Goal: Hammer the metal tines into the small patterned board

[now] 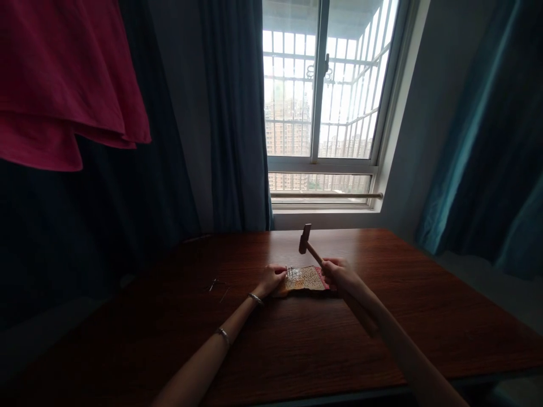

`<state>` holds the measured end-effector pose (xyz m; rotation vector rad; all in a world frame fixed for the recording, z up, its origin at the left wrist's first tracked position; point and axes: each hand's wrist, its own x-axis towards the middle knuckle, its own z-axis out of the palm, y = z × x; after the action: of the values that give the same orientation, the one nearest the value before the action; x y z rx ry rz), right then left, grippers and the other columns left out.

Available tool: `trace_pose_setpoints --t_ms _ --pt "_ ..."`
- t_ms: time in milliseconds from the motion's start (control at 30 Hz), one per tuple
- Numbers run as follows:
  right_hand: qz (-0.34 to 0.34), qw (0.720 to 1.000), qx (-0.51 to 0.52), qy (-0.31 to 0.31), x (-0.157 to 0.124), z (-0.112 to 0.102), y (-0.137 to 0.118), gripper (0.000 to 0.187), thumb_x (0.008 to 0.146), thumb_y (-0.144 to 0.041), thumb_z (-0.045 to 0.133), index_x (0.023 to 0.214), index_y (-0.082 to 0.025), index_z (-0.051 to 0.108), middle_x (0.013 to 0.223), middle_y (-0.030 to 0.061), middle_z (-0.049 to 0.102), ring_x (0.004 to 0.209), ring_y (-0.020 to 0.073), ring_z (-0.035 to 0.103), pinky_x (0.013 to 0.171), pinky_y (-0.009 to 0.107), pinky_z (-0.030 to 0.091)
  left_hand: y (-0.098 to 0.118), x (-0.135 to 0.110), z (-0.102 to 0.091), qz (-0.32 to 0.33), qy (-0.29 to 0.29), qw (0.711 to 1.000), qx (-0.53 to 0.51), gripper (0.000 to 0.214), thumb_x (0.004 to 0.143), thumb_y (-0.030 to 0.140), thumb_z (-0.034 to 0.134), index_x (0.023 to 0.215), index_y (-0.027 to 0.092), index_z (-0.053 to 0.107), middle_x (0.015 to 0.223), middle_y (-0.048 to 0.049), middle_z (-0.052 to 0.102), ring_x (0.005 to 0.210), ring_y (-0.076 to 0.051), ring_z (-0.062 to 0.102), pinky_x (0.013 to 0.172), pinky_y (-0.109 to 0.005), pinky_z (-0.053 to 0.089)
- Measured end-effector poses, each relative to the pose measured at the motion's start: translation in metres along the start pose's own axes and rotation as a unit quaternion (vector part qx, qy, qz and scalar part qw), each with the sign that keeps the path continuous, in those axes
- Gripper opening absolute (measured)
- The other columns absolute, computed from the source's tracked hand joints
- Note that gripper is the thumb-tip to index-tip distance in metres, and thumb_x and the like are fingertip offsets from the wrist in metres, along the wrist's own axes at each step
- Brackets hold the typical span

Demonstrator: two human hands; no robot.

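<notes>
My right hand (pixel 341 276) is closed round the wooden handle of a hammer (pixel 304 239), its head raised above the table. Below it lies a flat, spotted board (pixel 307 278) with a dark, ragged near edge and a pink patch on its right end. Several thin nails (pixel 291 271) stand upright near the board's left end. At that end my left hand (pixel 274 277) has its fingertips pinched on a nail; the point of contact is small and dim.
Several loose nails (pixel 218 286) lie left of my left hand on the brown wooden table (pixel 271 350). Behind the table is a barred window (pixel 322 124) with blue curtains (pixel 237 124) beside it. Pink cloth (pixel 72 79) hangs at the upper left.
</notes>
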<state>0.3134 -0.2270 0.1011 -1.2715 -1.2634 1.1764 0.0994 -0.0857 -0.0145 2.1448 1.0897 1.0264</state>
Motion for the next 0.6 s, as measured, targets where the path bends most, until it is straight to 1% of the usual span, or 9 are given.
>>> trace_pose_setpoints --t_ms 133,200,267,367,467,600 --pt "-0.003 0.998 -0.039 -0.048 0.005 0.033 -0.005 0.019 0.076 -0.032 0.049 0.078 -0.014 0.055 0.060 -0.0035 0.047 0.039 0.0059 0.044 0.033 0.017 0.033 0.001 -0.001 -0.001 0.019 -0.004 1.000 0.018 0.019 0.076 0.020 0.056 0.081 0.015 0.074 0.080 -0.0045 0.071 0.071 -0.016 0.061 0.066 -0.024 0.044" --pt "-0.005 0.996 -0.068 -0.065 0.007 0.044 -0.004 0.021 0.078 -0.032 0.048 0.082 -0.014 0.059 0.060 -0.0035 0.047 0.040 0.0056 0.045 0.034 0.016 0.034 0.001 -0.001 0.000 0.025 -0.005 0.999 0.023 0.019 0.076 0.019 0.055 0.079 0.015 0.074 0.078 -0.0045 0.071 0.070 -0.015 0.061 0.065 -0.024 0.043" --pt "-0.004 0.994 -0.089 -0.067 0.008 0.051 -0.003 0.023 0.079 -0.032 0.048 0.085 -0.013 0.061 0.060 -0.0031 0.048 0.041 0.0053 0.045 0.036 0.016 0.034 0.000 -0.001 0.001 0.031 -0.004 0.999 0.024 0.020 0.077 0.018 0.054 0.077 0.014 0.074 0.077 -0.0046 0.070 0.069 -0.015 0.060 0.064 -0.024 0.043" --pt "-0.004 0.993 -0.103 -0.054 0.010 0.057 -0.002 0.026 0.081 -0.033 0.048 0.088 -0.013 0.063 0.061 -0.0025 0.049 0.041 0.0051 0.045 0.036 0.016 0.034 -0.001 -0.001 0.001 0.037 -0.001 0.999 0.019 0.020 0.077 0.018 0.054 0.078 0.015 0.074 0.078 -0.0046 0.070 0.071 -0.015 0.060 0.065 -0.024 0.043" --pt "-0.010 0.993 -0.105 -0.049 0.012 0.057 -0.001 0.026 0.082 -0.031 0.046 0.089 -0.012 0.063 0.062 -0.0021 0.049 0.041 0.0053 0.045 0.036 0.016 0.033 -0.002 -0.001 0.001 0.037 -0.001 0.999 0.018 0.020 0.076 0.019 0.055 0.080 0.016 0.074 0.079 -0.0044 0.069 0.073 -0.016 0.060 0.068 -0.025 0.043" --pt "-0.009 0.990 -0.126 -0.060 0.012 0.055 -0.001 0.027 0.083 -0.032 0.046 0.084 -0.011 0.063 0.059 -0.0022 0.049 0.040 0.0056 0.045 0.037 0.016 0.033 -0.003 -0.001 0.001 0.024 -0.003 0.999 0.021 0.021 0.077 0.020 0.055 0.081 0.016 0.074 0.076 -0.0039 0.068 0.068 -0.015 0.059 0.063 -0.023 0.042"
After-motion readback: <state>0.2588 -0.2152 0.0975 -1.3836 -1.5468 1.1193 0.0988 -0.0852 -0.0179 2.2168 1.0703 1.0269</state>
